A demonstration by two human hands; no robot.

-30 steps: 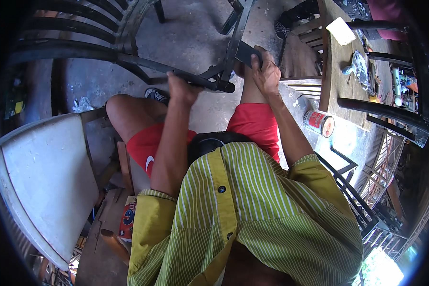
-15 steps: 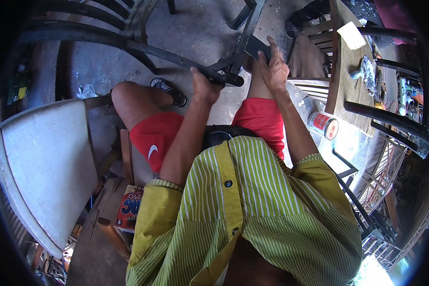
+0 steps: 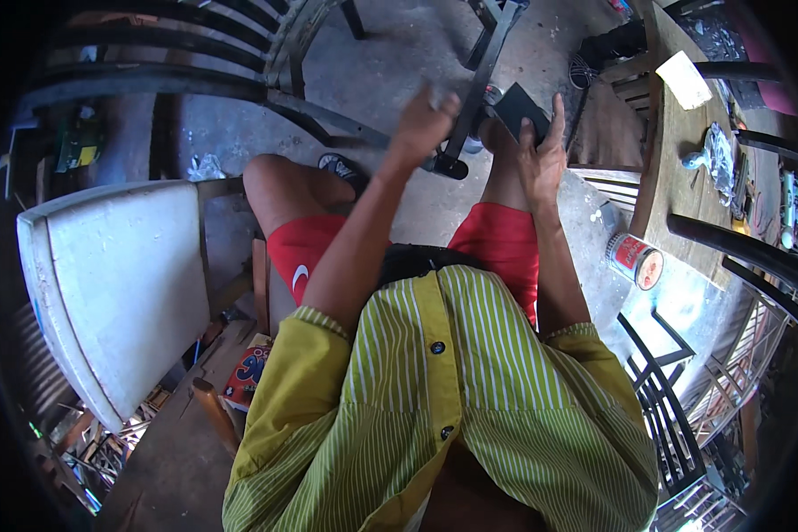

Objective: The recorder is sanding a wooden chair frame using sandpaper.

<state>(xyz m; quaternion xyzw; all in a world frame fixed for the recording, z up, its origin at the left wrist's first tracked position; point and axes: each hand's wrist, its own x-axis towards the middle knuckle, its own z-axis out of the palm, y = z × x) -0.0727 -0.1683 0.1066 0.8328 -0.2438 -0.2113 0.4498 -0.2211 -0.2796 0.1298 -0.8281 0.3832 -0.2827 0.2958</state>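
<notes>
The left hand (image 3: 422, 129), lately closed about the dark chair bar (image 3: 332, 121) near its end, is now lifted off it — blurred with motion. The right hand's (image 3: 543, 164) forefinger points straighter, and the dark sheet (image 3: 520, 110) sits aslant — more face showing.

At ten o'clock, crumpled clear plastic (image 3: 206, 167) on the floor (image 3: 390, 58); at nine, a large white panel (image 3: 124, 284); at eight, a red box (image 3: 246, 376). At four, a black slatted frame (image 3: 670, 426); at three, a red-labelled tin (image 3: 629, 254). Toward two, a wooden table (image 3: 668, 182) under a pale sheet (image 3: 684, 81).
</notes>
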